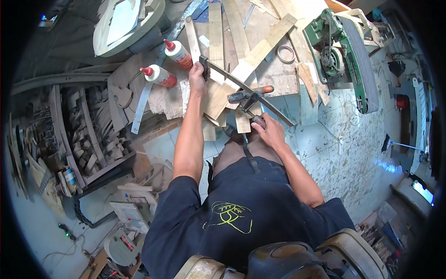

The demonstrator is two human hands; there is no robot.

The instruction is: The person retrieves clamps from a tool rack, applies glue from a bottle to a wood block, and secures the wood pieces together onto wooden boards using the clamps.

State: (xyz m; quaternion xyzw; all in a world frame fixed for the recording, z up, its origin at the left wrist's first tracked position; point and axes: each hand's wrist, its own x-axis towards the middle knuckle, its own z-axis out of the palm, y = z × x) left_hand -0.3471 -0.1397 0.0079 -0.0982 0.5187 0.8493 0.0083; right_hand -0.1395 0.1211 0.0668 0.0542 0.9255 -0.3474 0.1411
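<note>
A long bar clamp (275, 110) slants across the front of the bench, over crossed wooden strips. My left hand (198, 83) is closed around its dark fixed jaw, at the upper-left end of the bar. My right hand (271, 134) grips the clamp's screw handle (259, 122), below the sliding jaw. Against the bar lies another dark tool part with an orange-brown handle end (267, 89); I cannot tell whether it belongs to a second clamp. Under the clamp, a wide wooden strip (274, 41) runs diagonally over several lengthwise strips (215, 35).
Two white glue bottles (161, 76) with red caps are left of my left hand. A tape roll (285, 54) is on the bench. At right stands a green belt sander (341, 51); at left, a rack of wood offcuts (93, 135). A round-topped piece (130, 28) rises at upper left.
</note>
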